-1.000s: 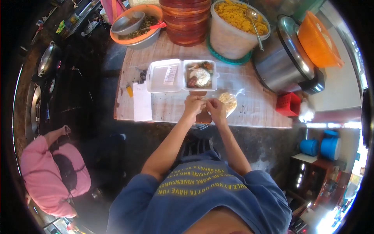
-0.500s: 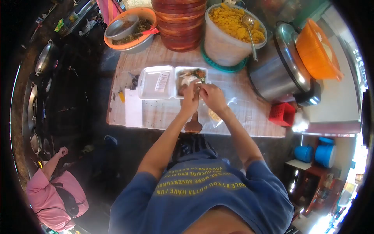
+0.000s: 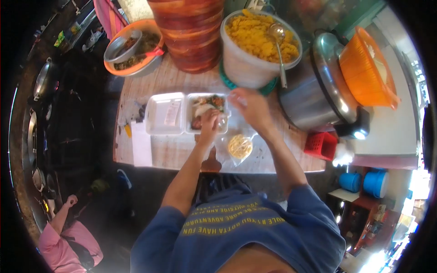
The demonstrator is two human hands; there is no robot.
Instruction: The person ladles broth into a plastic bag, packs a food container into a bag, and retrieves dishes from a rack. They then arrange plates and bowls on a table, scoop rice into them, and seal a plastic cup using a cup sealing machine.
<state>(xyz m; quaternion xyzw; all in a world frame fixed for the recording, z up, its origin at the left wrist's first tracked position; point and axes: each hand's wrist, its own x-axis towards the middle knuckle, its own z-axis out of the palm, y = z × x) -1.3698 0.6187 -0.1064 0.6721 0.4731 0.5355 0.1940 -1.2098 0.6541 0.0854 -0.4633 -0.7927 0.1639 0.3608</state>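
A white foam takeout box lies unfolded on the table, a printed slip in its lid half. Greens and other food fill its right half. Over that food is my left hand, its fingers pinched together on what looks like a small clear plastic bag; the bag's contents cannot be made out. My right hand is apart from it, just right of the box, and motion blurs its fingers. A clear bag of pale yellow, cracker-like pieces lies near the front edge, below my right hand.
Behind the box stand a tub of yellow rice with a spoon, stacked red-brown containers and an orange-rimmed basin. A steel cooker, orange basket and red basket are right. White paper lies left.
My hands were together over the food; the right has moved away to the right, while the left stays above the box. The view has shifted, and the bag of yellow pieces shows more fully.
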